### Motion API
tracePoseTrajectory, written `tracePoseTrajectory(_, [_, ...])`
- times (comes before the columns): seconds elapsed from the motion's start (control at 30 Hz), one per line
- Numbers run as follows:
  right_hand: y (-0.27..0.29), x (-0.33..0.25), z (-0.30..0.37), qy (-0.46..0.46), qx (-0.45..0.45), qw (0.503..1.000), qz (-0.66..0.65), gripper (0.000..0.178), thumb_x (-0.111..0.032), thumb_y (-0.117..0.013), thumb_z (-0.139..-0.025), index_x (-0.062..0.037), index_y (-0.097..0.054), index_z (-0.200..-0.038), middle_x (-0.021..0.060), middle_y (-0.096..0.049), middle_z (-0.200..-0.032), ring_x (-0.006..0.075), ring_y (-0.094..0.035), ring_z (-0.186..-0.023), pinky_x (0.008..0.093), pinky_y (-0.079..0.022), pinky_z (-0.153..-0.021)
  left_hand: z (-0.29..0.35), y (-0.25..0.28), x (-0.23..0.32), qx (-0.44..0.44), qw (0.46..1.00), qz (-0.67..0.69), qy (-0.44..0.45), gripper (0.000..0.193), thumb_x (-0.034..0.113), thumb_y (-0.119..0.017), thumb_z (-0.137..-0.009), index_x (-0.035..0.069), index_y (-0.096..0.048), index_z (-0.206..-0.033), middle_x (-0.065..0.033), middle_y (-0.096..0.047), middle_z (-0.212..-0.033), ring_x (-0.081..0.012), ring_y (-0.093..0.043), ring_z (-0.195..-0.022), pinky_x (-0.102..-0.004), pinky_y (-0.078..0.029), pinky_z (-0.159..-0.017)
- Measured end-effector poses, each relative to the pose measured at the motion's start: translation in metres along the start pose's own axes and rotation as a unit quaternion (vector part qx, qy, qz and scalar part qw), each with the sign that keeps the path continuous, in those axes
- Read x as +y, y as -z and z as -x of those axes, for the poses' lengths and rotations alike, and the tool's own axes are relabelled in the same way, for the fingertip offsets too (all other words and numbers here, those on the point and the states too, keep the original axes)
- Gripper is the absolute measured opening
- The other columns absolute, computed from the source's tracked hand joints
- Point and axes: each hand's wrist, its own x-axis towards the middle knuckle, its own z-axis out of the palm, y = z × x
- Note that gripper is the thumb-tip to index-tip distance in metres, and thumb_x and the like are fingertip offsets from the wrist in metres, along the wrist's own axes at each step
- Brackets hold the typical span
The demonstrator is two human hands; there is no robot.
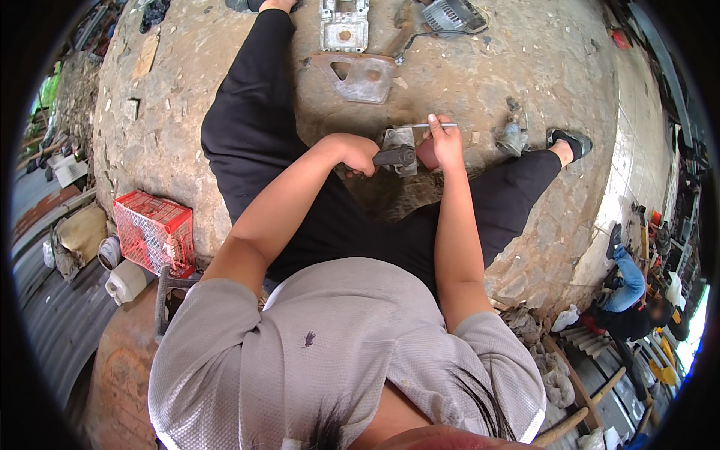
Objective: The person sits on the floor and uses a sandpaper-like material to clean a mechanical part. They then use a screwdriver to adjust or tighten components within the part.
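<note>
Between my legs, just above the ground, is a small silver-grey metal part (401, 141) with an uneven, blocky shape. My left hand (355, 154) is closed around the near end of a dark bar-like tool (394, 157). Its rounded end lies across the metal part. My right hand (445, 144) pinches a thin metal rod (420, 126) between thumb and fingers; the rod reaches left over the far edge of the part. Under the right palm shows a reddish-brown piece (427, 156), and I cannot tell whether the hand grips it.
Farther out lie a flat rusty metal plate (367, 79), a silver housing (345, 34) and a grey finned motor part (454, 16). Another metal part (512, 138) rests by my right leg. A red crate (154, 231) and white jug (129, 282) stand left. Another person (630, 300) sits far right.
</note>
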Motion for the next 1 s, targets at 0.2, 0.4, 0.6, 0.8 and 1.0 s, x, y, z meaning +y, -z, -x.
tracePoseTrajectory(0.2, [0.003,0.003,-0.002,-0.035,0.001,0.997,0.073,0.039,-0.037,-0.066,-0.107,-0.0014,-0.071,-0.093,0.0056,-0.068,-0.072,0.0136,-0.061,-0.069,0.0320,-0.048,-0.067,-0.001,-0.001,-0.002,0.004,1.000,-0.016,0.004,0.014,0.014,-0.070,-0.083,0.001,-0.068,-0.090,-0.0046,-0.059,-0.066,-0.0180,-0.059,-0.061,-0.0385,-0.054,-0.059])
tracePoseTrajectory(0.4, [-0.002,0.003,-0.002,-0.041,0.033,0.998,0.044,0.039,-0.038,-0.067,-0.107,-0.0023,-0.071,-0.092,0.0053,-0.068,-0.072,0.0134,-0.061,-0.071,0.0324,-0.048,-0.068,0.002,0.000,0.000,0.007,1.000,-0.012,0.006,0.014,0.013,-0.069,-0.084,0.001,-0.068,-0.089,-0.0045,-0.058,-0.066,-0.0180,-0.059,-0.061,-0.0386,-0.054,-0.059])
tracePoseTrajectory(0.6, [0.001,0.001,-0.002,-0.031,0.003,0.999,0.025,0.038,-0.038,-0.068,-0.106,-0.0027,-0.071,-0.091,0.0055,-0.069,-0.073,0.0138,-0.061,-0.071,0.0331,-0.048,-0.070,0.002,0.000,0.001,0.002,1.000,-0.010,0.009,0.013,0.013,-0.069,-0.085,0.001,-0.068,-0.089,-0.0041,-0.058,-0.066,-0.0176,-0.059,-0.061,-0.0385,-0.056,-0.060])
tracePoseTrajectory(0.8, [0.002,0.005,-0.004,-0.005,0.004,1.000,0.013,0.039,-0.037,-0.067,-0.107,-0.0015,-0.071,-0.092,0.0057,-0.068,-0.072,0.0135,-0.061,-0.071,0.0328,-0.049,-0.070,0.001,0.000,0.002,0.005,1.000,0.005,0.009,0.012,0.013,-0.068,-0.085,0.001,-0.068,-0.089,-0.0041,-0.058,-0.065,-0.0175,-0.059,-0.061,-0.0389,-0.057,-0.060])
tracePoseTrajectory(1.0, [-0.001,-0.004,0.000,-0.025,0.013,0.999,0.033,0.037,-0.035,-0.066,-0.107,-0.0015,-0.071,-0.092,0.0038,-0.066,-0.071,0.0127,-0.061,-0.071,0.0326,-0.049,-0.070,-0.001,-0.001,-0.001,0.002,1.000,-0.001,0.009,0.013,0.013,-0.068,-0.085,0.001,-0.068,-0.088,-0.0043,-0.059,-0.066,-0.0177,-0.059,-0.061,-0.0386,-0.056,-0.060])
